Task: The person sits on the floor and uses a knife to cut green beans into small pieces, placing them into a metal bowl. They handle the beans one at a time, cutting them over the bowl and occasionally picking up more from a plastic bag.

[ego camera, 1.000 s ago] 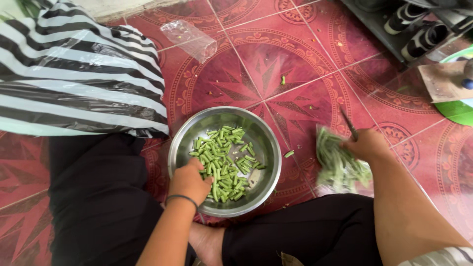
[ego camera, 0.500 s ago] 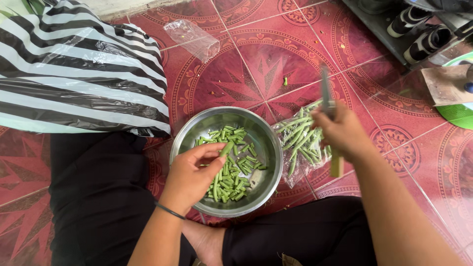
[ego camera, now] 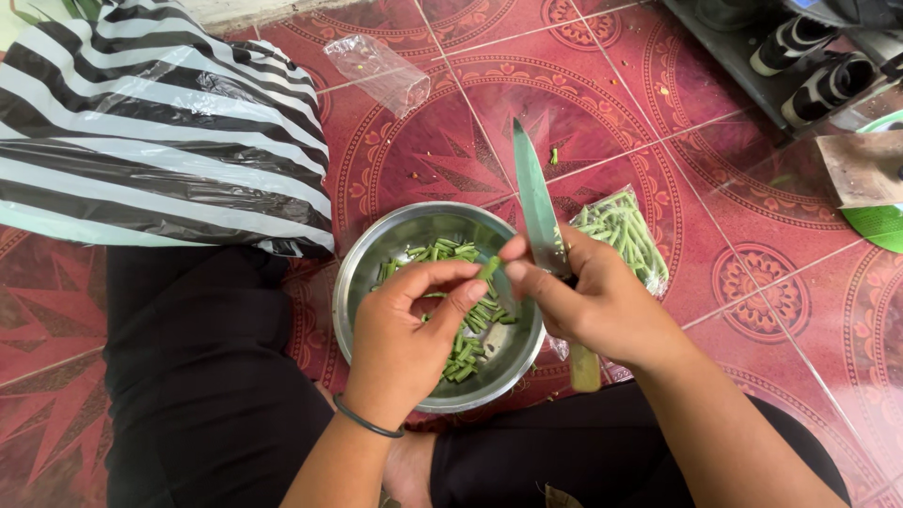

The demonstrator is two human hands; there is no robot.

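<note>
A steel bowl [ego camera: 376, 256] sits on the tiled floor between my legs, holding several cut green bean pieces [ego camera: 468, 323]. Above it, my left hand [ego camera: 406, 337] pinches one green bean [ego camera: 488, 269] at its tip. My right hand [ego camera: 602, 306] grips a knife [ego camera: 534, 199] with a pale handle; its blade points away from me, and the thumb touches the same bean. A clear plastic bag of whole green beans [ego camera: 623, 231] lies on the floor just right of the bowl.
A big black-and-white striped plastic bag [ego camera: 160, 141] fills the upper left. A crumpled clear bag [ego camera: 378, 71] lies beyond the bowl. Shoes [ego camera: 816, 58] stand on a rack at upper right, with a green plate [ego camera: 882, 220] and brown paper [ego camera: 865, 167] at the right edge.
My left hand has lifted a bean out of the bowl. My right hand left the bean bag and brought the knife over to the bowl, meeting the left hand.
</note>
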